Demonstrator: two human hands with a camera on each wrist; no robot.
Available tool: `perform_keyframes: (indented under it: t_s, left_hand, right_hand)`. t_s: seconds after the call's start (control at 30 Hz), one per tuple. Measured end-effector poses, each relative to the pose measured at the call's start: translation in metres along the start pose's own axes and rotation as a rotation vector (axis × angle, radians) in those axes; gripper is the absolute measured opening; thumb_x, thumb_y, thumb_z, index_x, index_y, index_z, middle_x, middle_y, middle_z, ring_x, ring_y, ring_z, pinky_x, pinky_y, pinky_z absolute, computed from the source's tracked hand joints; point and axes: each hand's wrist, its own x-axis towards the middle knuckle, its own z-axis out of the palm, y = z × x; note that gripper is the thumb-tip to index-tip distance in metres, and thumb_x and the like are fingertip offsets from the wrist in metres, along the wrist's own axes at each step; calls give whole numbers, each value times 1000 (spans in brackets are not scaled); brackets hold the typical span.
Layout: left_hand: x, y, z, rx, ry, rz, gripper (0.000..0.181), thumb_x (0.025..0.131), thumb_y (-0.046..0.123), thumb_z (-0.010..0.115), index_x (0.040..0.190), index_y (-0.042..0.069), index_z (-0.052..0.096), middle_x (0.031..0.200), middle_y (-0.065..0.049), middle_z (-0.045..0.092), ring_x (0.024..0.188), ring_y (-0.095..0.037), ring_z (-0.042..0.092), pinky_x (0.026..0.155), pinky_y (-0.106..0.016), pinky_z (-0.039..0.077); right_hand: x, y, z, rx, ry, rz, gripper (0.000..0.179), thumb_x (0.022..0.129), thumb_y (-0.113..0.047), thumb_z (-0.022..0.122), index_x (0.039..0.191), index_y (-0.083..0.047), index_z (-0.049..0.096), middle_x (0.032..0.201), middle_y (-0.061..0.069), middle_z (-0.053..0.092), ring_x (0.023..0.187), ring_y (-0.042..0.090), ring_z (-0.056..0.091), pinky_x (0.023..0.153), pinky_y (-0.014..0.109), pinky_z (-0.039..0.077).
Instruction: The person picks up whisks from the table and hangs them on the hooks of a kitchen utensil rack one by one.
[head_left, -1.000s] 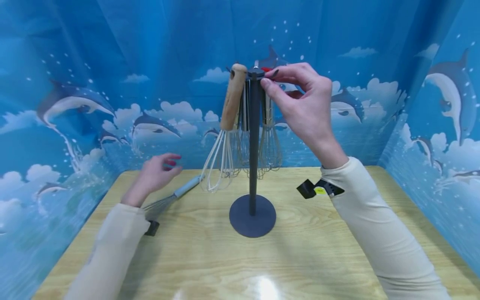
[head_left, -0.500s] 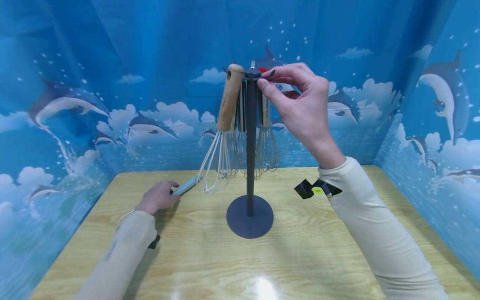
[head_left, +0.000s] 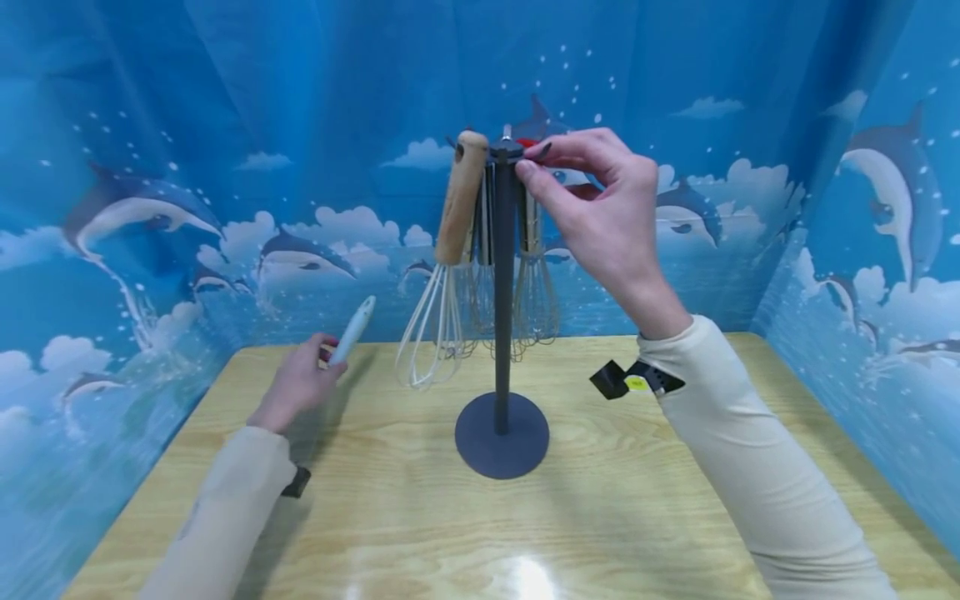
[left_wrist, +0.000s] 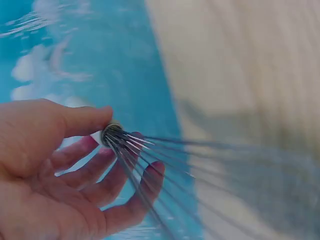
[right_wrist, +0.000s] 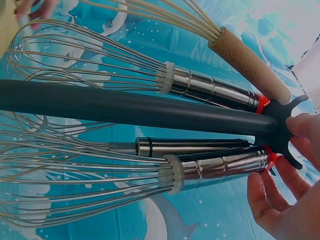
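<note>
My left hand [head_left: 296, 383] grips a whisk with a pale blue handle [head_left: 352, 332]. That handle points up and away from the fingers. In the left wrist view the thumb pinches the neck, and the whisk's thin wires [left_wrist: 150, 155] fan out to the right. At the top of a dark grey hanging stand [head_left: 503, 292], my right hand [head_left: 611, 212] pinches one of the hooks between thumb and fingers. A wooden-handled whisk [head_left: 461, 200] hangs on the stand's left side. Several steel-handled whisks [right_wrist: 220, 167] hang around the post, two with red loops.
The stand's round base [head_left: 501, 458] rests on a light wooden table [head_left: 420, 533]. Behind the table and along both sides hangs a blue curtain [head_left: 345, 100] printed with dolphins.
The left hand has come down to the pale blue whisk on the table, taken hold of it and tilted its handle upward. The right hand has stayed at the stand's top.
</note>
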Motion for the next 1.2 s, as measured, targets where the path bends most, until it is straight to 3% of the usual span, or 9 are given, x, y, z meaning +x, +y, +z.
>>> perform_keyframes:
  t_s: [0.27, 0.4, 0.53, 0.6, 0.73, 0.93, 1.03, 1.2]
  left_hand:
    - [-30, 41, -29, -125, 257, 118, 50, 100, 22, 66, 140, 0, 45, 123, -28, 60, 102, -45, 70, 78, -49, 62]
    - [-45, 66, -39, -161, 382, 204, 50, 96, 23, 72, 136, 4, 47, 118, -20, 63, 94, -27, 72, 74, -25, 61]
    - [-61, 90, -48, -228, 438, 303, 52, 93, 18, 76, 135, 5, 48, 117, -13, 64, 89, -2, 66, 74, -8, 53]
    - [-70, 102, -52, -255, 442, 336, 52, 91, 16, 78, 135, 8, 49, 118, -10, 64, 89, 2, 65, 76, -8, 54]
    - [-89, 126, -58, -283, 412, 400, 54, 89, 12, 80, 134, 13, 51, 116, -3, 64, 94, -3, 69, 79, -13, 58]
    - [-111, 157, -58, -356, 304, 489, 60, 81, 0, 84, 130, 8, 51, 111, -3, 65, 93, -12, 73, 77, -25, 63]
    - [-114, 167, -53, -388, 255, 517, 61, 79, -1, 85, 129, 7, 50, 109, -5, 65, 89, -15, 74, 77, -28, 64]
    - [-107, 185, -42, -409, 218, 589, 62, 78, 0, 86, 129, 5, 51, 106, -7, 66, 84, -16, 73, 74, -30, 64]
  right_hand:
    - [-1, 1, -1, 1, 0, -7, 19, 92, -9, 75, 106, 4, 76, 102, -9, 63, 98, 13, 70, 78, 20, 61]
    - [-1, 1, -1, 0, 1, -9, 19, 92, -9, 76, 106, 4, 77, 101, -9, 63, 98, 13, 70, 78, 20, 61]
    - [-1, 1, 0, 4, 2, -5, 19, 92, -9, 76, 106, 4, 77, 101, -9, 63, 98, 13, 70, 79, 21, 61]
    - [0, 1, 0, 5, 2, -3, 19, 92, -9, 76, 106, 4, 77, 101, -9, 63, 98, 13, 70, 79, 21, 61]
    - [0, 0, 0, 4, 5, 4, 19, 92, -9, 76, 106, 4, 77, 101, -8, 63, 98, 13, 70, 79, 21, 61]
    - [0, -2, 1, 0, 2, 10, 19, 92, -10, 76, 106, 3, 77, 102, -7, 63, 98, 13, 70, 80, 21, 61]
    - [0, -2, 1, -2, 2, 6, 19, 92, -10, 76, 106, 3, 77, 102, -7, 63, 98, 12, 70, 80, 21, 61]
    - [0, 0, 0, -6, 4, 5, 20, 92, -10, 76, 106, 3, 77, 101, -11, 63, 99, 12, 70, 79, 20, 61]
